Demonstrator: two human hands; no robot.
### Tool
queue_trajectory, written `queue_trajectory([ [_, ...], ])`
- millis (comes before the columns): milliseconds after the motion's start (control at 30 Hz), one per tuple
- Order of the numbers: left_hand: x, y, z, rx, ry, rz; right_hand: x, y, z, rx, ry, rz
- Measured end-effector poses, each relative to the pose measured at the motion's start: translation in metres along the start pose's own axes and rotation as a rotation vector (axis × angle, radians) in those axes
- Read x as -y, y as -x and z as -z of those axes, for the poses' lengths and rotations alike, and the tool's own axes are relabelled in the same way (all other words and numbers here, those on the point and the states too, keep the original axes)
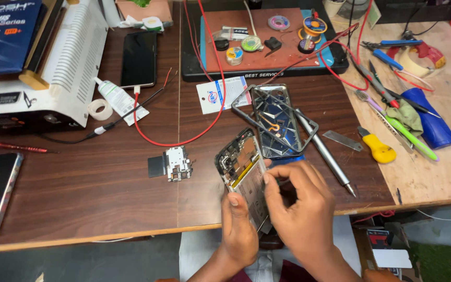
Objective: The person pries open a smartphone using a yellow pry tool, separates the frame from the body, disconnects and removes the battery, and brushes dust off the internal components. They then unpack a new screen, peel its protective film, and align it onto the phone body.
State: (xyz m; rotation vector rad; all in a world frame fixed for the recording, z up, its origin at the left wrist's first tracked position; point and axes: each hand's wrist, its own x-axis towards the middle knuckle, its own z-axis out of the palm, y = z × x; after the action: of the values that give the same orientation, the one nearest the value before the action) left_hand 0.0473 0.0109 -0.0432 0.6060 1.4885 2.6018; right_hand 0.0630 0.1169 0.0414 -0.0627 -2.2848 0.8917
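Two hands on opened phone chassis (242, 172), lower centre of frame, tilted above worktop (90, 193). Left hand (238, 230) fingers closed on lower edge; right hand (298, 209) fingertips pinched at inner side. Best kept steady, light pressure, clear of loose back cover (276, 121).

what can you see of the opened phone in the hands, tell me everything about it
The opened phone is a slim body with its back cover off, showing dark circuit parts at the top and a pale metal panel below. It is tilted up off the brown table, near the front edge. The left hand grips its lower end; the right hand touches its right side with its fingertips.
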Motion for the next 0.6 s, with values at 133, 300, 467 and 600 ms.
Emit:
queue_trajectory([
  [133, 0.019, 0.006, 0.006, -0.058, 0.024, 0.016, -0.010, -0.001, -0.008, 0.032, 0.041, 0.026],
  [300, 0.031, 0.006, 0.018, -0.202, -0.624, -0.228, -0.023, -0.005, -0.016, 0.081, -0.167, -0.301],
  [467, 0.001, -0.004, 0.016, -0.067, 0.334, 0.208, -0.030, -0.010, 0.010, 0.117, -0.598, -0.569],
  [600, -0.021, -0.015, 0.000, -0.088, 0.333, 0.181, -0.019, 0.009, 0.022, 0.069, -0.258, -0.254],
])
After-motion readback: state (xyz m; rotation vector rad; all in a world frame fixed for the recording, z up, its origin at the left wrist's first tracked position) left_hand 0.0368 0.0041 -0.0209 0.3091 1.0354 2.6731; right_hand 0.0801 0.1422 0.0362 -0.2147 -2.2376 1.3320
